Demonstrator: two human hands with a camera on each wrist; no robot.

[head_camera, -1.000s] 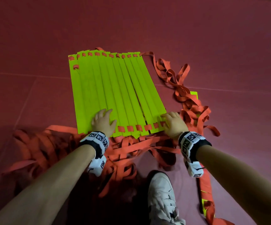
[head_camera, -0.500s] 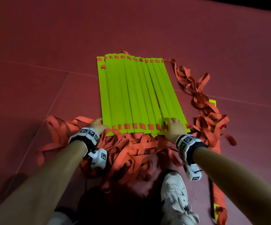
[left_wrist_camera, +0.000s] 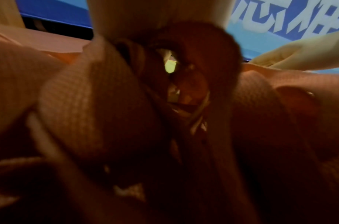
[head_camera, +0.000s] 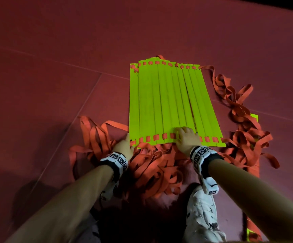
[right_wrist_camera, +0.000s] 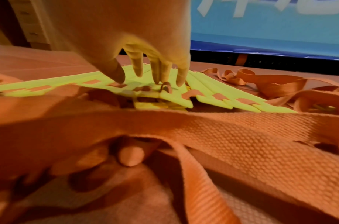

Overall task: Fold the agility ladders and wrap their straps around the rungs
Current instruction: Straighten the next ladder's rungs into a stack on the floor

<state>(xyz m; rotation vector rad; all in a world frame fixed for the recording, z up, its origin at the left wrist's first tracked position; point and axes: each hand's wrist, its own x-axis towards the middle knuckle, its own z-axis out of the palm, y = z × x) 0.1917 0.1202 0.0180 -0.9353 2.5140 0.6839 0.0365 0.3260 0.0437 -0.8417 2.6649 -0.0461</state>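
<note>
Red floor (head_camera: 54,85), head view. Loose orange straps (head_camera: 96,137) are piled at the left and along the near edge of the rungs (head_camera: 168,102). Left hand (head_camera: 123,146) is placed at the rungs' near-left corner, among the straps; finger position cannot be told, the wrist view being blurred and dark. Yellow-green rungs are laid flat, side by side, fanned. Right hand (head_camera: 187,137) is pressed on their near ends, fingertips (right_wrist_camera: 161,78) down, spread, gripping nothing. A white shoe (head_camera: 201,213) is seen below. More straps are tangled at the right.
</note>
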